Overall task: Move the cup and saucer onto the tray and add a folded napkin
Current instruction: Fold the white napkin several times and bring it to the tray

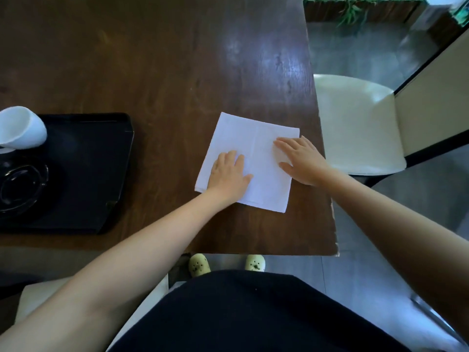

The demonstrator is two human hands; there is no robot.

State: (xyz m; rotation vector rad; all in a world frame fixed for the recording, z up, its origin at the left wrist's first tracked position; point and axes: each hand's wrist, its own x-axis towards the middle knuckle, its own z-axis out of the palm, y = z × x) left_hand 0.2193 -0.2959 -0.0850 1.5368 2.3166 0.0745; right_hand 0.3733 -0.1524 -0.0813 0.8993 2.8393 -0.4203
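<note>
White napkin (250, 158) lies flat on dark wood table (165, 72), near the table's right edge, approx 3 o'clock from the tray. Faint crease lines run across it. Left hand (229, 177) rests palm-down on its near-left part, fingers together, thumb out at 3 o'clock. Right hand (300, 160) lies flat on its right edge, fingers slightly spread, pointing at 9 o'clock; neither hand grips anything. Black tray (101, 174) sits well apart from napkin at frame's 9 o'clock side. On it: white cup (21, 128) at far-left, tilted w/ mouth toward camera, and dark glass saucer (20, 189) just nearer. Cream chair (355, 123) stands beside the table at 3 o'clock.
</note>
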